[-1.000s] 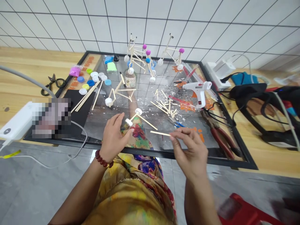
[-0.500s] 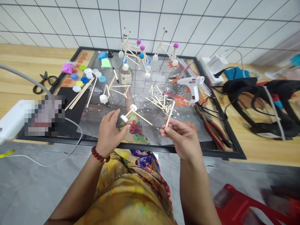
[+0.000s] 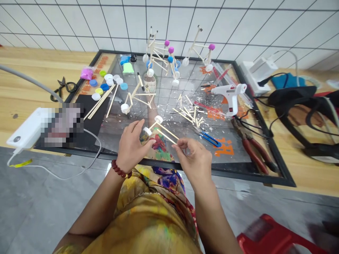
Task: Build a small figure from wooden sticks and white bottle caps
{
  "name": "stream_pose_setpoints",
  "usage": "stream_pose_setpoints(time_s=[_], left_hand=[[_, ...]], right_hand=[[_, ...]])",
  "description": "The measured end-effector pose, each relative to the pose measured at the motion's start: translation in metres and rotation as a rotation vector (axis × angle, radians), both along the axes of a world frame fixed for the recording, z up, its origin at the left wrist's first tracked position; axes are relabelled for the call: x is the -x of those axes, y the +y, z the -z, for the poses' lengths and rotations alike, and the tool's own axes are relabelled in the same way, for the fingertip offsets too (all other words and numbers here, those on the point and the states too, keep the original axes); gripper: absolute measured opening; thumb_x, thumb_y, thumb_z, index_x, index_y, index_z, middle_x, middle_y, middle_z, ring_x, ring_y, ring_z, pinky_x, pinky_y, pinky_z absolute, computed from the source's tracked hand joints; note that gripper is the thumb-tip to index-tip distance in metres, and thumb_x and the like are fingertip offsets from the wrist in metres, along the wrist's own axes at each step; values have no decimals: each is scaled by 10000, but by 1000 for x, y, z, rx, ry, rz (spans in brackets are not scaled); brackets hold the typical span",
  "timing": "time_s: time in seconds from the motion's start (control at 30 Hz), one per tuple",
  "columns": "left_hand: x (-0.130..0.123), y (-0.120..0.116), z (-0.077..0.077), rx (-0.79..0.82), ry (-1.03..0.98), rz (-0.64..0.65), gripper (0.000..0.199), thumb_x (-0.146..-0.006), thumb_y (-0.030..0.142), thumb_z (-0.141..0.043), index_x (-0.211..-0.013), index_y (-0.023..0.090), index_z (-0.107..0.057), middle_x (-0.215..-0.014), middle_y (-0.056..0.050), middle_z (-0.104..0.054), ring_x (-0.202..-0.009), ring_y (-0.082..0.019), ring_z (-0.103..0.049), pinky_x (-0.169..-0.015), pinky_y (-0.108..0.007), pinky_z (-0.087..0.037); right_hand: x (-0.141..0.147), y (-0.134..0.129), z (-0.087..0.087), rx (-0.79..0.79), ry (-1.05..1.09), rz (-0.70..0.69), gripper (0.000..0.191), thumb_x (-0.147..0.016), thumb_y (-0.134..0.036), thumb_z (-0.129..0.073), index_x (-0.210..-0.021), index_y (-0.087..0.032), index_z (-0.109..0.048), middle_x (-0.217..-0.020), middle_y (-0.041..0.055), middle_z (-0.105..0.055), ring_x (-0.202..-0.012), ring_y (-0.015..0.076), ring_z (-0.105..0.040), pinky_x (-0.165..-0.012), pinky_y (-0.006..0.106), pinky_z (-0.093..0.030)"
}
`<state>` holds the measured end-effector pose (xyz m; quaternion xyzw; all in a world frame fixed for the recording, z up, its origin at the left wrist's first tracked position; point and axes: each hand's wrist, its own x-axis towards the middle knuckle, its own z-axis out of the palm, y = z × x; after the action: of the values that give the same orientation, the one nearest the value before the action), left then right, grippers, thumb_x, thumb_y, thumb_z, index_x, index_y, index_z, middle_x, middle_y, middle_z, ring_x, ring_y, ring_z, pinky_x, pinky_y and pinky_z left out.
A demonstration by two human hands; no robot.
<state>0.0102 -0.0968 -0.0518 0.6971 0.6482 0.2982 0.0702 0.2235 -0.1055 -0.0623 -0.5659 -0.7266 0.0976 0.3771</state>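
My right hand [image 3: 194,157] pinches a short wooden stick [image 3: 167,136] near its right end, close beside a small stick frame [image 3: 169,129] lying on the glass mat. Two white bottle caps are fixed to that frame, one cap [image 3: 158,119] at its far corner and the other cap [image 3: 147,131] nearer my left hand. With fingers apart and nothing in it, my left hand [image 3: 135,141] rests just left of the nearer cap. A second stick frame with a white cap [image 3: 125,108] stands farther back. Several cut stick pieces [image 3: 194,114] lie to the right.
At the back stand stick models with coloured balls [image 3: 171,50]. A white glue gun [image 3: 230,97], blue-handled snips [image 3: 210,138] and red-handled pliers [image 3: 255,155] lie on the right. Loose caps [image 3: 105,86], long sticks [image 3: 99,104] and black scissors [image 3: 63,88] are at left.
My right hand has moved left and turned the stick from nearly upright to slanting alongside the capped frame. The blue-handled snips now show. The whole view has shifted, while my left hand stays open.
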Motion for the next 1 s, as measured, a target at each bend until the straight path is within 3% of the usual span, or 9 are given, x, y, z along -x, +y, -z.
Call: stream_pose_setpoints(time_s=[0.07,0.23,0.37,0.57,0.73,1.0], left_hand=[[1,-1,2,-14,11,4,689,-788,386,-784,-1394,183,-526,-1347,-152,-612,-1248,-339,-579,-1048,-484,-493],[4,-1,6,-21,-6,12,683,-793,387,-781,-1400,202,-526,-1348,-139,-609,-1255,-325,-575,-1063,-469,-487],[3,-1,5,-13,-10,16,678,-793,393,-779,-1392,190,-533,-1351,-144,-608,-1257,-329,-573,-1063,-476,-489],[0,0,1,19,1,-3,642,-833,410,-735,-1394,176,-528,-1370,-162,-599,-1276,-341,-566,-1045,-481,-500],[1,-1,1,7,-24,-5,615,-842,419,-723,-1384,199,-535,-1361,-147,-606,-1269,-332,-572,-1045,-476,-499],[1,0,0,6,-5,4,613,-843,424,-710,-1381,191,-533,-1357,-154,-608,-1263,-334,-576,-1048,-487,-493]], right_hand=[[-4,-1,1,27,3,-24,81,-891,-302,-689,-875,-223,-688,-795,4,-730,-747,191,-669,-715,315,-477],[-25,-7,-5,36,2,-35,323,-838,-432,-758,-1088,-235,-703,-965,37,-731,-828,206,-665,-772,345,-496],[-29,-8,-8,68,-99,-79,170,-902,-377,-690,-989,-239,-739,-873,28,-706,-813,200,-637,-770,342,-458],[-10,-2,-3,39,-151,-55,171,-951,-288,-613,-853,-215,-732,-760,13,-674,-736,178,-578,-715,324,-380],[-2,-3,-1,-41,-121,-18,162,-958,-293,-612,-879,-218,-732,-783,10,-688,-735,169,-560,-719,324,-359],[0,-3,4,-26,-136,-19,126,-944,-305,-641,-904,-230,-734,-794,2,-692,-747,177,-576,-716,329,-351]])
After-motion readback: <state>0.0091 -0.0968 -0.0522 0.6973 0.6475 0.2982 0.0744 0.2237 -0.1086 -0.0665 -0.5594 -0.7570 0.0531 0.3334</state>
